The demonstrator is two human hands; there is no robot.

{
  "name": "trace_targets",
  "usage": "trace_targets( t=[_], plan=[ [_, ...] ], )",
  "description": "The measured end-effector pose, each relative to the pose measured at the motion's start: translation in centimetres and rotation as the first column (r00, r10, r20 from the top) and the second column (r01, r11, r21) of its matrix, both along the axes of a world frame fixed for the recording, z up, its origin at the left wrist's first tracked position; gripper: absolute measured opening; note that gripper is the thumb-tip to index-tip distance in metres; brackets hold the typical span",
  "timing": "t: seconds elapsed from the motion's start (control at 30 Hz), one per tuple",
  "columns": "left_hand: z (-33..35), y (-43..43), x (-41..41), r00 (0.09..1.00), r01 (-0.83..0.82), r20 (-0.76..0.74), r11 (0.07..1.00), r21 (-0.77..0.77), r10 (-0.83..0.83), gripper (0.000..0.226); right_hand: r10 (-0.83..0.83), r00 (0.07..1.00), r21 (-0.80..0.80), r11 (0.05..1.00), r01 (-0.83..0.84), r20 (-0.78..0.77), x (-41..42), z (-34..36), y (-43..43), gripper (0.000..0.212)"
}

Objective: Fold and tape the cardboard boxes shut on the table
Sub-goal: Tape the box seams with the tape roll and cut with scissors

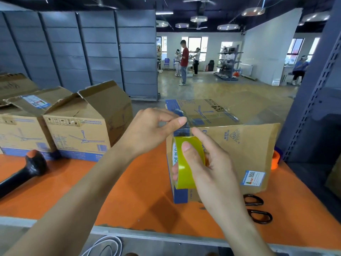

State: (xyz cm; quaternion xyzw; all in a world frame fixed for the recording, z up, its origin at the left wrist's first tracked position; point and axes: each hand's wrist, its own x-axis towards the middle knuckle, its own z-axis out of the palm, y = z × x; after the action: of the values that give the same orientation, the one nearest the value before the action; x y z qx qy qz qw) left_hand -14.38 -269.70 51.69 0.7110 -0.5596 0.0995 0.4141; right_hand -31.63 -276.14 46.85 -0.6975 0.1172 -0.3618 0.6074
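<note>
Evidently the taping step was in hand: the right hand [208, 174] was curled round a yellow-green tape roll [184, 177], thumb across its outer face, while the left hand [147, 130] at eleven o'clock of the roll pinched the free end of the clear strip [181, 128] between thumb and forefinger, drawn up off the roll. Both hands were raised above the orange counter [129, 191], directly in front of a cardboard box [239, 145] that stood on it at about two o'clock in the view. Some clear tape glinted on the far upper surface of that box, though how its flaps lay could not be told for certain. Two more boxes [79, 130] stood at nine to ten o'clock with flaps raised, plainly not yet folded. Scissors [256, 207] lay at five o'clock of the near box, and a black handled object [27, 169] at eight o'clock on the counter. By my judgement, the next move would call for drawing out a length long enough to span the seam, laying the pinched end flat on the box, and keeping the strip taut so it did not fold on itself; the scissors lay near for the cut.
</note>
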Motion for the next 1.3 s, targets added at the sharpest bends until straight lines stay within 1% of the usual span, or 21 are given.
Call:
trace_targets(
  t=[0.07,0.17,0.3,0.4,0.53,0.6,0.67,0.73,0.77,0.8,0.83,0.87,0.9,0.93,1.0,1.07,1.1,1.2,1.3],
  plan=[
    [0.7,0.1,0.0,1.000,0.011,-0.006,0.999,0.045,-0.011,0.023,0.013,1.000,-0.034,0.999,-0.013,0.015,-0.2,-0.3,0.2,0.051],
    [1.4,-0.2,0.0,0.998,-0.020,0.063,0.992,0.123,0.012,0.022,0.024,1.000,-0.138,0.990,-0.022,0.008,-0.6,-0.7,0.6,0.057],
    [1.5,-0.4,-0.3,0.996,-0.056,0.083,0.984,0.167,0.042,0.023,-0.014,0.999,-0.156,0.988,0.007,-0.043,-0.6,-0.8,0.2,0.054],
    [1.5,-0.1,-0.4,0.995,-0.073,0.085,0.979,0.191,0.057,0.024,-0.018,0.995,-0.111,0.994,0.007,-0.097,-0.7,-0.8,0.2,0.053],
    [1.3,0.2,-0.8,0.995,-0.086,0.069,0.975,0.204,0.073,0.025,0.031,0.990,0.066,0.998,-0.022,-0.136,-1.2,-1.6,0.5,0.047],
    [1.0,0.2,-1.1,0.993,-0.099,0.084,0.975,0.199,0.084,0.025,0.012,0.991,0.044,0.999,-0.007,-0.134,-1.3,-2.0,0.2,0.045],
    [0.7,0.2,-1.2,0.992,-0.098,0.099,0.973,0.209,0.079,0.030,-0.037,0.991,-0.049,0.998,0.031,-0.132,-1.2,-2.4,-0.1,0.044],
    [0.1,0.5,-1.6,0.995,-0.078,0.082,0.980,0.182,0.064,0.040,-0.065,0.988,-0.089,0.995,0.053,-0.140,-1.1,-2.9,-0.5,0.048],
    [-0.6,0.8,-2.0,0.997,-0.072,0.050,0.989,0.127,0.066,0.046,-0.089,0.983,-0.126,0.990,0.069,-0.158,-1.2,-3.1,-0.7,0.051],
    [-1.4,1.0,-2.6,0.996,-0.084,-0.003,0.996,0.039,0.085,0.049,-0.130,0.974,-0.189,0.977,0.094,-0.184,-1.2,-3.2,-0.8,0.054],
    [-2.3,1.4,-3.3,0.989,-0.133,-0.077,0.989,-0.066,0.128,0.046,-0.166,0.964,-0.246,0.963,0.113,-0.206,-1.3,-3.3,-0.8,0.059],
    [-3.4,1.7,-4.2,0.969,-0.210,-0.164,0.966,-0.148,0.185,0.036,-0.183,0.959,-0.275,0.954,0.120,-0.218,-1.4,-3.4,-0.8,0.066],
    [-4.4,2.1,-5.0,0.940,-0.265,-0.267,0.947,-0.180,0.212,0.023,-0.188,0.956,-0.285,0.951,0.121,-0.223,-1.5,-3.4,-0.8,0.071],
    [-5.2,2.4,-5.8,0.902,-0.274,-0.386,0.947,-0.170,0.191,0.017,-0.191,0.955,-0.292,0.949,0.121,-0.227,-1.5,-3.6,-0.8,0.074],
    [-6.4,2.7,-7.3,0.787,-0.203,-0.610,0.972,-0.114,0.093,0.018,-0.195,0.955,-0.286,0.950,0.127,-0.223,-1.8,-3.9,-0.7,0.073],
    [-6.7,2.7,-8.6,0.637,-0.128,-0.771,0.988,-0.090,0.013,0.018,-0.192,0.956,-0.278,0.952,0.127,-0.223,-2.1,-4.3,-0.9,0.065],
    [-6.7,2.6,-9.1,0.573,-0.108,-0.820,0.990,-0.089,-0.011,0.017,-0.195,0.954,-0.291,0.949,0.125,-0.226,-2.5,-4.5,-1.3,0.061],
    [-6.3,2.1,-9.6,0.475,-0.103,-0.878,0.988,-0.113,-0.051,0.009,-0.273,0.930,-0.377,0.911,0.167,-0.247,-3.9,-5.4,-3.3,0.043],
    [-5.8,1.9,-9.5,0.351,-0.100,-0.933,0.987,-0.126,-0.084,0.014,-0.342,0.870,-0.485,0.863,0.141,-0.356,-6.1,-6.5,-6.6,0.028]
  ],
)
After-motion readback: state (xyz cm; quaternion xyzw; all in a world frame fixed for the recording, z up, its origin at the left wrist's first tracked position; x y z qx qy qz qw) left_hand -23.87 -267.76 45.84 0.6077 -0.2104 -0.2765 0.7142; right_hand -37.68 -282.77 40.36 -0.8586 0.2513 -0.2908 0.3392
